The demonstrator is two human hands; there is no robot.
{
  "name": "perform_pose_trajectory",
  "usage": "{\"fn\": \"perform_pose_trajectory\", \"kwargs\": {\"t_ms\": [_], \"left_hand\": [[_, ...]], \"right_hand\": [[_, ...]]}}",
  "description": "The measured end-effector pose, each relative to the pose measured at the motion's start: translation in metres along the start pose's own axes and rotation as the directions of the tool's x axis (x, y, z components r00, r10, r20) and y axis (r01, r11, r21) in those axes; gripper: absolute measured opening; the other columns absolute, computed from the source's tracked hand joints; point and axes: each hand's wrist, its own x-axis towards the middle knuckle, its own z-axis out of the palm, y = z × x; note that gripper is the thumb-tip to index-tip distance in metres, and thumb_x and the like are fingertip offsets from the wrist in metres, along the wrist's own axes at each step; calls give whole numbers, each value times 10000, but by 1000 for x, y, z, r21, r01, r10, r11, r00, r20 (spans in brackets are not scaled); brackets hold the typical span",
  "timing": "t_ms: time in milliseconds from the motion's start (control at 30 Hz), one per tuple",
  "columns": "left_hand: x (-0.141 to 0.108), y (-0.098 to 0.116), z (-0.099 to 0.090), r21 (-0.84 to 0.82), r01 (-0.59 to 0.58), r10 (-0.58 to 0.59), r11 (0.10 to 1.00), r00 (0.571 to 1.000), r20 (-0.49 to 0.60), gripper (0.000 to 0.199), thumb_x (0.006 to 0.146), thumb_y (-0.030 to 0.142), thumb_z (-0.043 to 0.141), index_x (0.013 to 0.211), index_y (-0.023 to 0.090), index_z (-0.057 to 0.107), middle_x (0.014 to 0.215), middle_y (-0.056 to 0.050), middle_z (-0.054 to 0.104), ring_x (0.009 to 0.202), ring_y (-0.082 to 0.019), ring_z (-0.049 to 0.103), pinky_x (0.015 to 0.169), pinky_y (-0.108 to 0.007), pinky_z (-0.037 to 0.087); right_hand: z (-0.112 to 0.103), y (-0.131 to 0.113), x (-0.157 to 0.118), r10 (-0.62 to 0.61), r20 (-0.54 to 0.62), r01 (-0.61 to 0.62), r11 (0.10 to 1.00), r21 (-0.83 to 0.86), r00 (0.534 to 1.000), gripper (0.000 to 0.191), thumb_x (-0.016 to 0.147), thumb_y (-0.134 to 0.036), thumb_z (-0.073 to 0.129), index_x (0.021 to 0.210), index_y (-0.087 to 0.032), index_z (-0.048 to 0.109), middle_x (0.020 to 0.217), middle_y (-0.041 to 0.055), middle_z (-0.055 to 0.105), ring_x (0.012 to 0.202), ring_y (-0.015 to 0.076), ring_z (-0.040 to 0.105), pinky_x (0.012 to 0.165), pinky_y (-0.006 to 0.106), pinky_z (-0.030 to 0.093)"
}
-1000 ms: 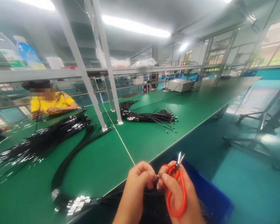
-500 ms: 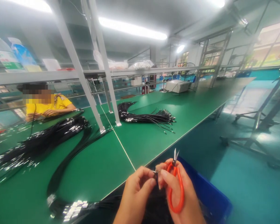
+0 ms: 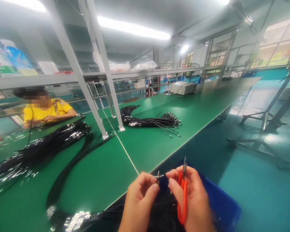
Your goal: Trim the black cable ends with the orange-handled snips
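My left hand (image 3: 140,198) is closed in a pinch on the end of a thin black cable, whose stripped-looking tip (image 3: 159,176) sticks out above the thumb. Around the right hand (image 3: 197,196) loop the orange handles of a pair of scissors (image 3: 183,206); the blades point up, edge-on to me. Its thumb and forefinger are slightly apart, close beside the cable tip. A bundle of black cables (image 3: 113,211) with shiny ends runs from the table edge beneath my hands, partly hidden by them.
The green table (image 3: 99,174) carries a large cable heap (image 3: 45,146) at left and another cable bundle (image 3: 149,120) farther back. Shelf posts (image 3: 110,74) stand on it. A co-worker in a yellow top (image 3: 60,108) handles cables across the table. A blue bin (image 3: 222,199) sits below right.
The right thumb and fingers have drawn away from the cable tip, to the right. The scissors have turned edge-on, their blades closer together. The left hand keeps its pinch.
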Motion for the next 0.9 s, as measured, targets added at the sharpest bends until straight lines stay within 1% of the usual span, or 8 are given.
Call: {"fn": "perform_pose_trajectory", "kwargs": {"t_ms": [67,133,233,400,533,600,767,900], "left_hand": [[-1,0,0,51,-12,11,999,999,31,111,733,245,656,696,159,597,638,20,580,599,-124,503,570,-205,400],[-2,0,0,74,-21,16,997,998,60,101,753,243,634,704,161,600,664,3,603,635,-147,532,604,-224,422],[-3,0,-1,115,-33,24,993,997,78,103,774,246,612,714,162,608,683,-16,631,655,-167,555,624,-240,434],[-2,-1,-2,130,-37,29,991,998,64,83,766,237,622,726,166,605,699,-11,629,670,-167,562,635,-235,434],[-2,-1,-3,115,-24,16,993,998,67,89,764,238,624,721,165,596,693,-7,616,668,-162,553,632,-233,433],[-3,-1,-3,119,-23,13,993,997,80,90,770,240,616,725,163,597,690,-7,612,661,-160,546,629,-234,433],[-4,0,-2,93,-14,7,996,997,74,112,756,260,637,713,162,607,667,-6,614,630,-151,532,594,-224,423],[-5,4,-1,-25,30,-30,999,1000,-1,148,707,283,678,677,160,600,615,24,588,548,-110,493,533,-193,393]], "right_hand": [[-3,1,2,-110,51,114,990,-81,993,200,699,-225,671,873,-251,576,833,14,681,699,169,629,645,274,518],[-4,3,5,-193,136,215,960,-180,972,238,686,-215,694,891,-254,578,859,20,695,658,158,629,622,263,528],[-5,9,7,-222,215,277,921,-274,951,181,729,-185,657,868,-254,563,768,-4,690,627,148,641,590,233,530],[-6,15,7,-265,208,319,898,-303,942,119,795,-168,571,865,-258,536,713,-29,650,617,140,653,579,216,534],[-7,6,7,-411,206,460,791,-404,888,163,779,-150,568,888,-272,568,771,-28,692,627,127,659,579,195,526],[-7,1,6,-448,230,503,750,-429,864,158,764,-146,585,859,-272,571,743,-39,690,596,123,653,563,191,517],[-2,1,4,-449,227,503,754,-422,864,162,749,-137,597,818,-272,540,684,-61,653,527,113,632,493,181,483],[-2,11,3,-336,194,387,831,-399,922,133,773,-157,581,829,-264,525,656,-51,628,527,132,615,507,211,488]]}}
